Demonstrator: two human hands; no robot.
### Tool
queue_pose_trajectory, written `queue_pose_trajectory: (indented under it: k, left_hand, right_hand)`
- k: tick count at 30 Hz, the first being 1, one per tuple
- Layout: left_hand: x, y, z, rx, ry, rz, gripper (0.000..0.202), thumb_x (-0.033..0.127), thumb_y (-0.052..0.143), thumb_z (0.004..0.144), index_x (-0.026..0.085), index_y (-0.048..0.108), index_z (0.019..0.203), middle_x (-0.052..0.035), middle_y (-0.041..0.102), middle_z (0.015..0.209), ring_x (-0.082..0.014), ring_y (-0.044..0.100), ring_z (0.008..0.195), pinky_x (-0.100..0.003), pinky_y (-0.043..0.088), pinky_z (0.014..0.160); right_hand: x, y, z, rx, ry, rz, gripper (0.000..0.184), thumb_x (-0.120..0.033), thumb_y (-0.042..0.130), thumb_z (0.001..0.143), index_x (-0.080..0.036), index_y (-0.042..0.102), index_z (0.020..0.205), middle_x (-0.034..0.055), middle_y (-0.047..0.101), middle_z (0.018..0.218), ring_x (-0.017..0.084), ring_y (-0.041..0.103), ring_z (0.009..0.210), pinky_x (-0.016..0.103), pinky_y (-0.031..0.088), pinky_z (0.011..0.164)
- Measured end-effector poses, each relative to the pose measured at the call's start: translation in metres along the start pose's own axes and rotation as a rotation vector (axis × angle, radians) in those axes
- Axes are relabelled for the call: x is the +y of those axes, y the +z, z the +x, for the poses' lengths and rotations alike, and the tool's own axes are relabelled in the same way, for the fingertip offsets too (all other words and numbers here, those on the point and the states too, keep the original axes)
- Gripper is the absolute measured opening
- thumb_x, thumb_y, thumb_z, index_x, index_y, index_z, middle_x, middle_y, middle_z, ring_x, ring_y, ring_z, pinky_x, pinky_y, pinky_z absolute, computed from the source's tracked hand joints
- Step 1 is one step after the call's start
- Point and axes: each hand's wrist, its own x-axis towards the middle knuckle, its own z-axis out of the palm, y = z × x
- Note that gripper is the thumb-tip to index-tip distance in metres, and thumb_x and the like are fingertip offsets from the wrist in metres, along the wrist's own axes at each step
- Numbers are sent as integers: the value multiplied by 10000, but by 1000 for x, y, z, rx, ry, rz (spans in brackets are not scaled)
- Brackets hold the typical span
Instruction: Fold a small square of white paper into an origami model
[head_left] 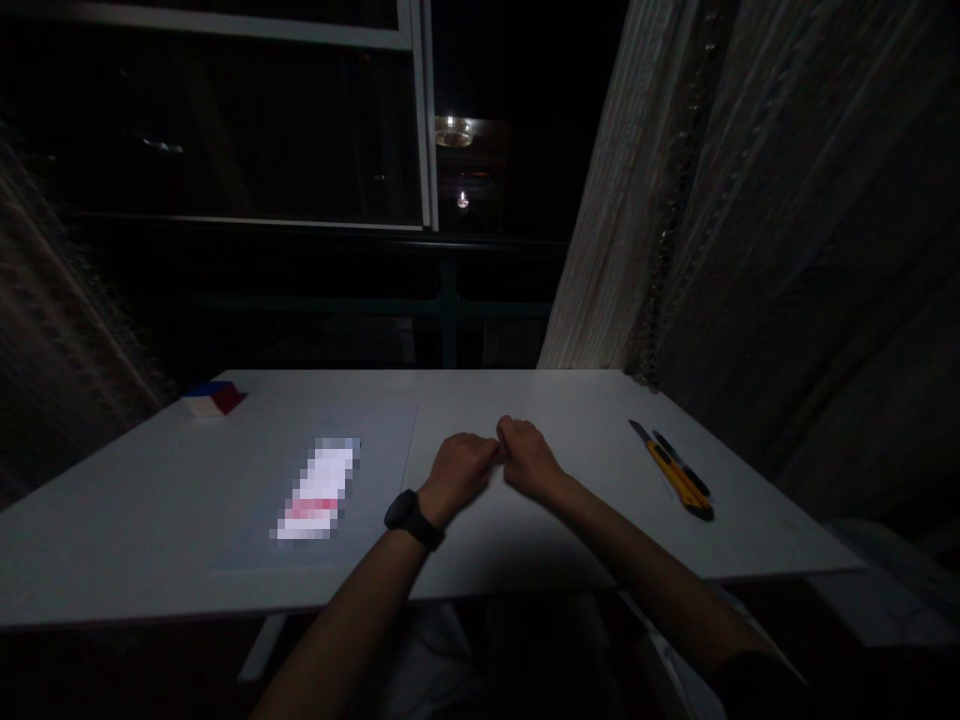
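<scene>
My left hand [459,472] and my right hand [528,458] meet over the middle of a white table [150,520], fingers curled and fingertips touching each other. What they pinch between them is too small and dark to make out. A black watch [412,518] sits on my left wrist. Both hands rest on a large white sheet [570,400] that covers the right half of the table.
A yellow and black utility knife [673,473] lies to the right of my hands, with a dark pen [682,465] beside it. A blurred white and red card [318,490] lies to the left. A red, white and blue block [212,398] sits at the far left corner. A curtain [750,200] hangs on the right.
</scene>
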Motion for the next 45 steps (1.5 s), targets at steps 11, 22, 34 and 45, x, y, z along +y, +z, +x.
queue_pose_trajectory:
  k: [11,22,34,45]
  left_hand:
    - [-5,-5,2,-48,-216,-209,239,310,440,830,182,636,785,-59,648,660,-160,579,606,-250,348,584]
    - [-10,-1,9,147,-551,-583,257,403,561,725,168,664,699,-35,641,611,-145,559,576,-236,358,539]
    - [-9,-10,14,194,-788,-1113,329,428,696,579,114,601,596,14,521,466,-81,438,434,-206,300,432]
    - [-13,-2,14,92,-768,-1032,321,420,647,635,108,603,574,-18,562,471,-101,487,438,-209,337,436]
  right_hand:
    - [10,1,3,-81,15,276,319,-59,587,657,-200,466,917,-33,549,678,127,492,695,228,314,651]
    - [20,-11,5,11,135,673,427,-129,672,596,-216,527,988,-18,616,760,118,534,683,226,378,621]
    - [21,6,11,-14,412,1251,272,-353,744,511,-112,641,582,-1,564,498,98,449,469,265,347,480]
    - [23,14,13,42,411,1119,267,-386,656,607,-128,605,556,1,558,508,108,474,495,251,358,508]
